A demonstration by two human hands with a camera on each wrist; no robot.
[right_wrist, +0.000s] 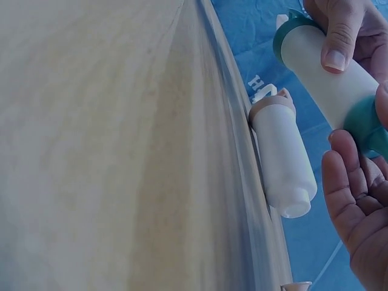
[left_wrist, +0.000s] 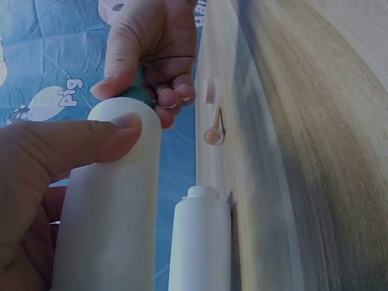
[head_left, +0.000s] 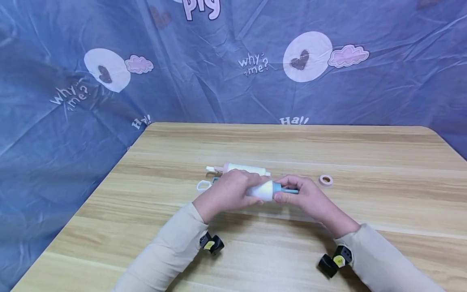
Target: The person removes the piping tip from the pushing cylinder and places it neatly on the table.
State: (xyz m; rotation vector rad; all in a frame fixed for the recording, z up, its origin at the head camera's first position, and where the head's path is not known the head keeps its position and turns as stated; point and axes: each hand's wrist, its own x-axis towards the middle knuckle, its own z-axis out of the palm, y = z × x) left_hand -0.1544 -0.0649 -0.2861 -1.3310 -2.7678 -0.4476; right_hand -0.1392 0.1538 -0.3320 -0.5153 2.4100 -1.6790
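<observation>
The step in hand appears to be work on one end of the held bottle (head_left: 263,192): the left hand (head_left: 235,186) steadies the white body while the right hand (head_left: 304,196) handles the teal end piece (right_wrist: 364,124). Whether that piece is being fitted, tightened or loosened cannot be told from a single moment. The left grip is wrapped round the body, its thumb laid along the side near the teal end; the right grip pinches the teal end piece between thumb and fingers. The held bottle is raised above the desk (head_left: 255,259), on the person's side of the pink-collared bottle (head_left: 246,168), which lies on its side. The held bottle's long axis runs across the person, roughly level and nearly parallel to the other bottle; its teal collar (right_wrist: 294,36) and the white loop (head_left: 203,185) point to the left, while the stem (head_left: 290,191) of the teal end piece points to the right. The pink-collared bottle has its collar to the left too, with a narrower neck to the right. A small pink round piece (head_left: 326,180) is on the desk, beyond the right hand. The next move probably calls for a firm left grip against turning, with the teal end piece in line with the body as the right fingers work it.
</observation>
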